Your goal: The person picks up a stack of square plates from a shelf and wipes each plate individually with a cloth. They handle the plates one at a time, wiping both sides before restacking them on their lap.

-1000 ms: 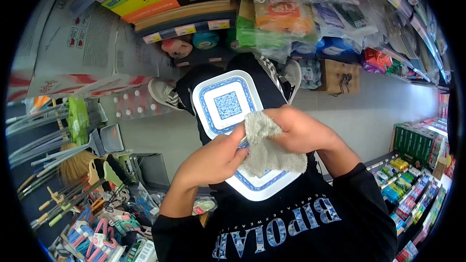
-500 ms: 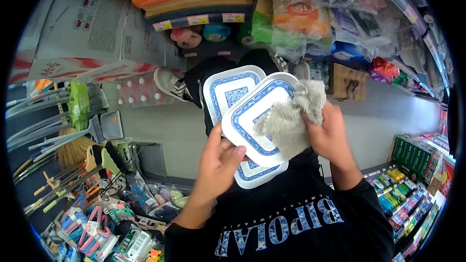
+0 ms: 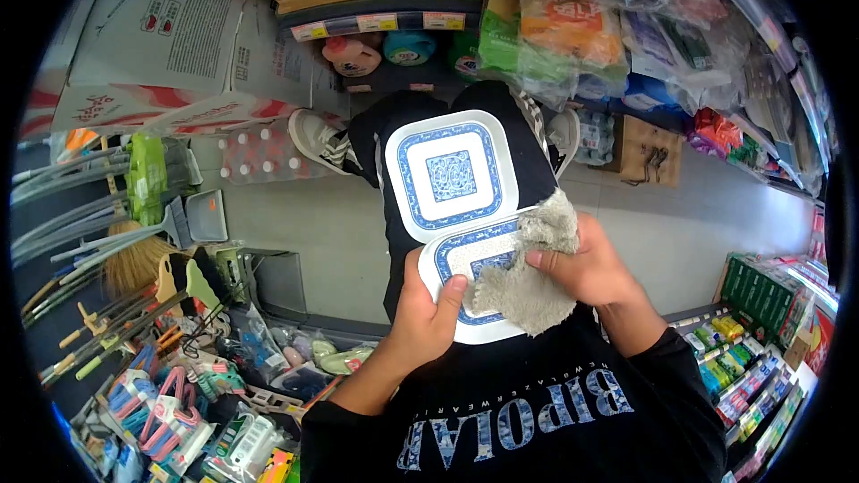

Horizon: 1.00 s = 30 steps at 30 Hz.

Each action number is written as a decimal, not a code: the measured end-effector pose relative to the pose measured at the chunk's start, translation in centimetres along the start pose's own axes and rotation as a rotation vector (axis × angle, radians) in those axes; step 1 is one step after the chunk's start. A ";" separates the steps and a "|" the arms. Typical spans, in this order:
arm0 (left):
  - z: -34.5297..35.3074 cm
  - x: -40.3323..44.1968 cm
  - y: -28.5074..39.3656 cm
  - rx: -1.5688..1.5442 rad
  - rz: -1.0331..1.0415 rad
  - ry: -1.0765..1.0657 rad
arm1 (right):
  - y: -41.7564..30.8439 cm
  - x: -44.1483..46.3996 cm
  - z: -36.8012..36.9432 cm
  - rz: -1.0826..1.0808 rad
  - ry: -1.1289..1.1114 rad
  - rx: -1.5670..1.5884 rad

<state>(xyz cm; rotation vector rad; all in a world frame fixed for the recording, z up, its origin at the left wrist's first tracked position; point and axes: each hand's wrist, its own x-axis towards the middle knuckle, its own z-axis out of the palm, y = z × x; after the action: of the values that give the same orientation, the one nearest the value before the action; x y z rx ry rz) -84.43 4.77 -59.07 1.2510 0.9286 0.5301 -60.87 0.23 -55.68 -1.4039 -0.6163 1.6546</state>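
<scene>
My left hand (image 3: pixel 428 311) grips the left edge of a white rectangular dish (image 3: pixel 440 259) with a blue patterned border, thumb over the rim. In my right hand (image 3: pixel 592 261) is a bunched grey cloth (image 3: pixel 528 291), pressed on the dish's right side and covering much of it. A matching white dish (image 3: pixel 452 176) with a blue square in its middle rests on my thighs, just beyond the held one; their rims meet or overlap.
Large cartons (image 3: pixel 161 45) stand at the upper left, beside shrink-wrapped bottles (image 3: pixel 261 156). Brooms (image 3: pixel 134 255) and hangers (image 3: pixel 170 407) fill the left side. Ahead are shelves with detergent bottles (image 3: pixel 352 55) and bagged goods (image 3: pixel 573 27). A cardboard box (image 3: pixel 649 150) sits near my right shoe (image 3: pixel 562 136).
The raised, tilted dish no longer covers the others. One dish now lies fully visible on my thighs, and both hands have shifted nearer my body, onto the closer dish with the cloth.
</scene>
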 end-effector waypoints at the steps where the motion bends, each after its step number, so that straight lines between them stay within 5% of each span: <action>1: -0.3 0.0 0.3 0.036 -0.012 -0.029 | 0.0 0.3 -0.2 0.010 -0.006 -0.027; 9: -1.7 0.0 2.6 0.211 -0.128 -0.298 | -2.2 -0.1 -0.9 -0.097 -0.264 -0.429; 12: -2.0 0.6 4.9 0.354 -0.442 -0.571 | -1.4 -0.4 -0.3 -0.265 -0.447 -0.727; 14: -1.6 0.6 4.2 0.365 -0.366 -0.622 | -1.2 -1.1 1.2 -0.189 -0.405 -0.895; 19: -0.9 1.2 2.3 0.420 -0.192 -0.709 | -0.5 -0.6 1.8 -0.454 -0.346 -1.144; 24: -0.2 0.1 2.5 0.264 -0.242 -0.495 | -0.4 -1.4 -0.4 -0.298 -0.212 -1.123; 28: -0.3 -2.9 0.7 -0.014 -0.216 -0.131 | 0.4 -2.2 -2.8 -0.236 0.206 -0.869; 30: 0.4 -3.8 -0.6 -0.011 -0.192 -0.050 | 1.1 -2.2 -2.1 -0.265 0.237 -0.775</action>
<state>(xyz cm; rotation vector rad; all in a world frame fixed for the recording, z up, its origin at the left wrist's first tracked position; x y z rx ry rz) -86.26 1.38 -58.49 1.1464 0.9900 0.3504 -59.16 -2.52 -55.89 -1.9120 -1.3240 1.0421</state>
